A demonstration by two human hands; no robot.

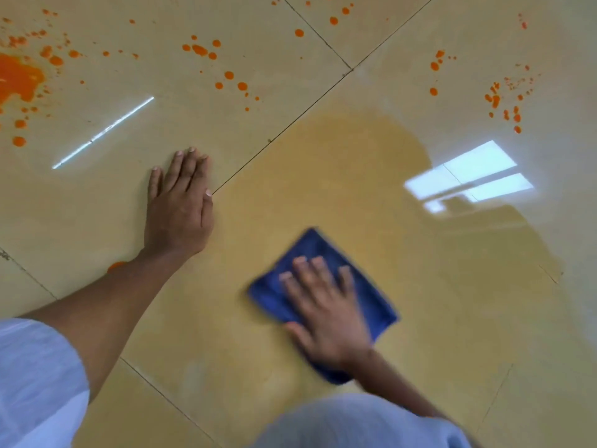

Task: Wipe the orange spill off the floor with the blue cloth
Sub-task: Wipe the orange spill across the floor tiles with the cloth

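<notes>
A blue cloth (323, 250) lies flat on the glossy beige tile floor (323, 173) at lower centre. My right hand (326, 305) presses on it with fingers spread and straight; hand and cloth are motion-blurred. My left hand (179, 202) rests flat on the floor to the left, fingers straight, holding nothing. An orange puddle (17, 79) sits at the far left edge. Orange drops (206, 51) are scattered across the upper tiles, with another cluster of splashes (504, 98) at upper right. A small orange spot (116, 266) shows beside my left wrist.
Dark grout lines (290, 124) cross the floor diagonally. Bright reflections of a window (468, 176) and a light strip (103, 132) lie on the tiles. My pale blue sleeves fill the bottom left (35, 383) and bottom centre (355, 425).
</notes>
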